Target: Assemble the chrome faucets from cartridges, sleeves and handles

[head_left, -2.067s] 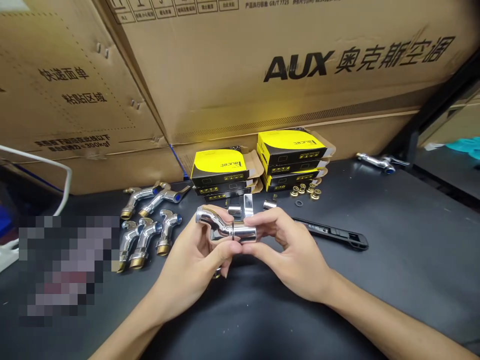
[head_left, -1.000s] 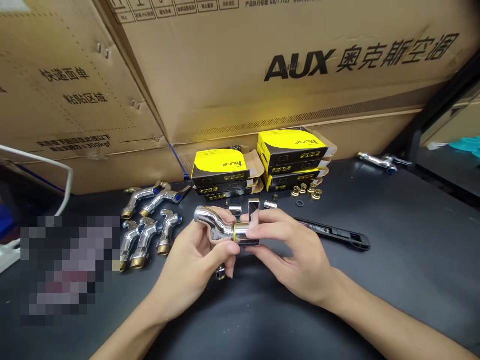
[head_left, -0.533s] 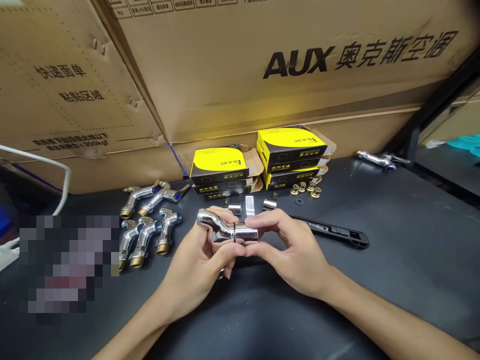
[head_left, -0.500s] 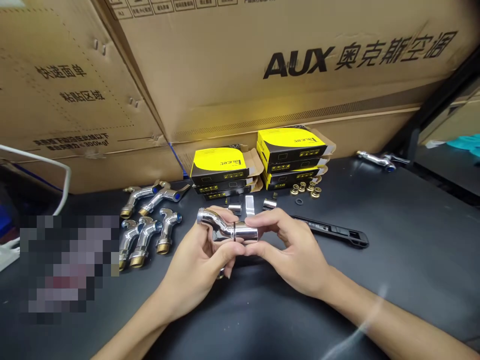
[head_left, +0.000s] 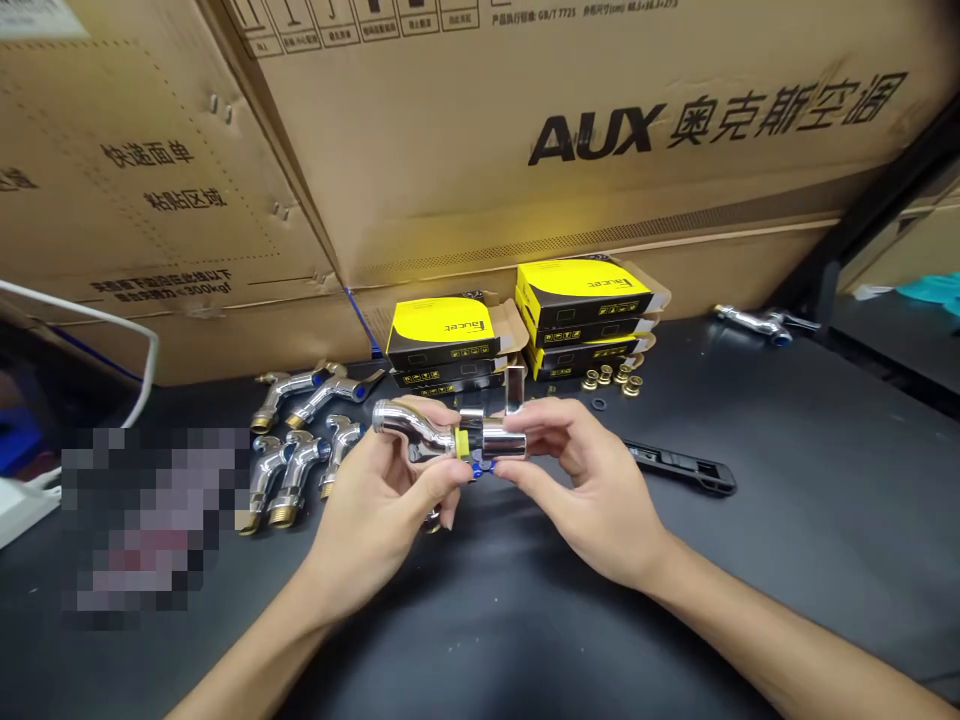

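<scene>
Black counter (head_left: pixel 480 630), AUX carton (head_left: pixel 450 130) behind. Above counter, our left hand (head_left: pixel 371 500) wraps fingers round chrome faucet body (head_left: pixel 411 430); right hand (head_left: pixel 604 490), fingers nearly together, pinches lever handle (head_left: pixel 505 442) just beside yellow collar (head_left: pixel 462 443). We judge step: working handle at collar; next move calls for straight alignment.

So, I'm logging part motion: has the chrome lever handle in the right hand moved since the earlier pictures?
Yes: the chrome lever handle has moved rightward and upward in view, judged against the stacked yellow boxes.
</scene>
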`<action>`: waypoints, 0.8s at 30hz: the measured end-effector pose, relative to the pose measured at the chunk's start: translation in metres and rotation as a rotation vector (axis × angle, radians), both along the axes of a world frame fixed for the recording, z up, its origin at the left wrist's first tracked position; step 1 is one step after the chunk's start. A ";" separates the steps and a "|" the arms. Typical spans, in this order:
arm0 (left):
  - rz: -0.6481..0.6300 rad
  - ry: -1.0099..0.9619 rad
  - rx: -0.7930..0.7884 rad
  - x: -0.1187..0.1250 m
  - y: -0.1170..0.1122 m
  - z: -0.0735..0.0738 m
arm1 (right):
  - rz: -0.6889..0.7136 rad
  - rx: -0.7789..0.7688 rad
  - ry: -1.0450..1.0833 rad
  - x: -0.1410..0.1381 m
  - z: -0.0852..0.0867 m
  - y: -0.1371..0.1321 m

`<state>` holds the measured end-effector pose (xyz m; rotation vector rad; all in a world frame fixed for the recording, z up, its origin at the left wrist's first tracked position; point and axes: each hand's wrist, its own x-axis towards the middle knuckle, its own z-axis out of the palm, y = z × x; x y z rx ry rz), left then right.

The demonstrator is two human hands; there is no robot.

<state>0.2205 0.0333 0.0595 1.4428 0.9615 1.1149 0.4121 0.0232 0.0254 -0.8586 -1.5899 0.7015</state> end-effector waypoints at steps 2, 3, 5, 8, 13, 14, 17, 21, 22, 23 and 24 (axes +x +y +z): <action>-0.015 -0.026 -0.028 0.000 0.000 0.000 | -0.001 0.093 -0.037 0.001 -0.001 0.000; -0.027 -0.036 -0.042 0.001 -0.001 0.000 | 0.006 0.142 -0.059 0.002 -0.001 0.000; -0.058 -0.047 -0.067 0.003 -0.001 -0.001 | 0.019 0.238 -0.105 0.002 0.001 0.001; -0.113 -0.054 -0.087 0.005 -0.002 -0.003 | 0.022 0.355 -0.163 0.001 0.002 0.002; -0.149 -0.015 -0.099 0.005 -0.002 -0.005 | 0.016 0.352 -0.185 0.002 0.003 0.003; -0.153 0.000 -0.107 0.004 -0.002 -0.005 | 0.017 0.330 -0.185 0.003 0.002 0.003; -0.156 0.041 -0.122 0.003 -0.003 -0.006 | 0.015 0.228 -0.170 0.002 0.002 0.001; -0.156 0.064 -0.120 0.002 -0.004 -0.006 | 0.035 0.094 -0.110 0.001 0.004 0.000; -0.157 0.062 -0.125 0.003 -0.004 -0.006 | 0.043 0.068 -0.093 0.001 0.004 0.000; -0.158 0.059 -0.132 0.003 -0.005 -0.006 | 0.049 0.044 -0.078 0.000 0.004 0.000; -0.157 0.056 -0.139 0.003 -0.005 -0.005 | 0.052 0.027 -0.067 0.000 0.004 0.000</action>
